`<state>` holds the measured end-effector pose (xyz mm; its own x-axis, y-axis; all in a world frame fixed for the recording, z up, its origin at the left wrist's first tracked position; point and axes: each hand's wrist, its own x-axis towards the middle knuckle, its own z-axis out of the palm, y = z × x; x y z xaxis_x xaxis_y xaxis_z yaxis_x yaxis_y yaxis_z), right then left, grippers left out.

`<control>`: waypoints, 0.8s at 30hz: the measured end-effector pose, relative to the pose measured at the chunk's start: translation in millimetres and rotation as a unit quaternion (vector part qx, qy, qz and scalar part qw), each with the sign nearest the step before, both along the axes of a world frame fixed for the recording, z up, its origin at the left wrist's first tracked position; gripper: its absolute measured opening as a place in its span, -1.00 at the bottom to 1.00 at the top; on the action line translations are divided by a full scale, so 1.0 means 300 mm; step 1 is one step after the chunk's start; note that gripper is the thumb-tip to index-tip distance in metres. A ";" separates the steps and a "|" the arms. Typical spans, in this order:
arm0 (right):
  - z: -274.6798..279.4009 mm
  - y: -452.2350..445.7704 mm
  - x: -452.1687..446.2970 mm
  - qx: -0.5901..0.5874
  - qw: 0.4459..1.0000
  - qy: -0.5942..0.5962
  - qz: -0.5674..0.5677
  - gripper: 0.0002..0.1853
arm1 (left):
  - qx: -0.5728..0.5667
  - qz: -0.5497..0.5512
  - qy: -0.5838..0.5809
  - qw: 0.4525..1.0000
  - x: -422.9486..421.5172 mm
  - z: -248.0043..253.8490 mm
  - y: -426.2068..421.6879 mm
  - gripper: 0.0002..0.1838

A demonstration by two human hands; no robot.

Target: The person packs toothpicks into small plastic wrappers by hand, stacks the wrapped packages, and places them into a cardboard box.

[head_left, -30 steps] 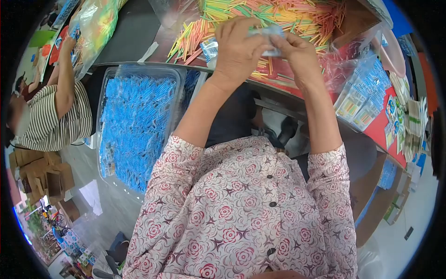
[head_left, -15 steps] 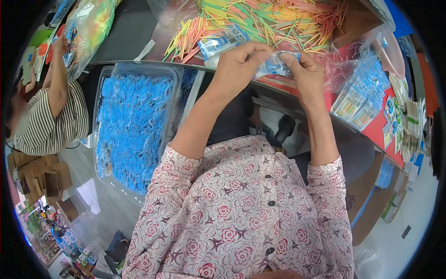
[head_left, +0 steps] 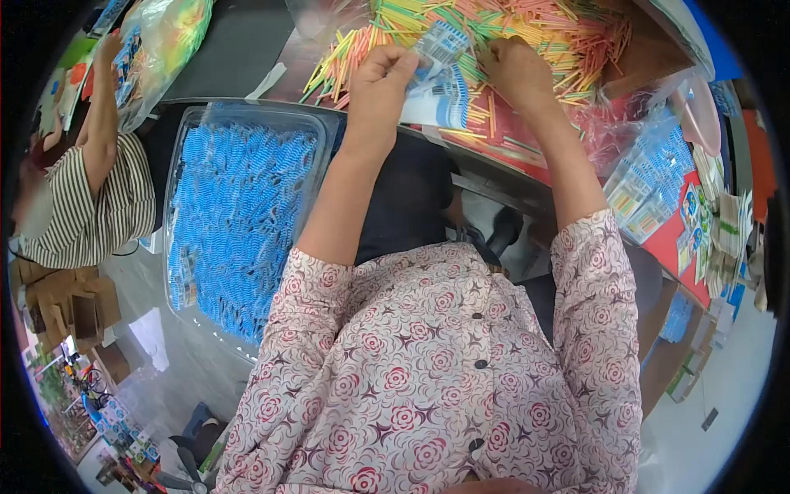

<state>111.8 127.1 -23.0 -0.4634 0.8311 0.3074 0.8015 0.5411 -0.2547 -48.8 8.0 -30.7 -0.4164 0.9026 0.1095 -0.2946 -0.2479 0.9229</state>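
My left hand [head_left: 381, 103] is closed, with thumb and fingers pinching blue-and-white plastic packets [head_left: 442, 100] at their left side. The upper one shows a barcode, and the lower one spreads out beneath it; whether they are two packets or one folded packet I cannot tell. My right hand [head_left: 518, 76] reaches into the pile of thin coloured sticks [head_left: 494, 25], its fingers bent down among them. The fingertips are partly hidden, so what they pinch is unclear. Yellow, green, orange and pink sticks lie loosely over the red table surface [head_left: 527, 152].
A clear tub [head_left: 325, 123] full of blue striped packets [head_left: 239, 222] stands at the left. More packets [head_left: 650, 181] and stacked printed cards [head_left: 728, 239] lie on the right. Another person in a striped shirt [head_left: 111, 198] works at far left beside a bag of sticks [head_left: 177, 49].
My hands have parted. The right has let go of the packet and moved up into the sticks, while the left has shifted slightly left and up, keeping hold of the packets.
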 end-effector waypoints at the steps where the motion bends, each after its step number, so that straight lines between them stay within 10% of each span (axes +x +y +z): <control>1: 0.002 0.008 -0.012 -0.034 0.999 -0.009 -0.010 -0.67 | -0.004 0.003 -0.003 1.000 0.000 -0.004 0.001 -0.93; 7: 0.049 -0.007 -0.011 -0.125 0.992 -0.018 0.022 -0.69 | -0.006 -0.004 -0.031 0.999 -0.015 -0.008 0.002 -0.92; 24: -0.050 -0.024 0.000 0.124 0.981 -0.150 0.027 -0.76 | -0.003 -0.020 -0.070 0.997 -0.039 -0.024 0.002 -0.91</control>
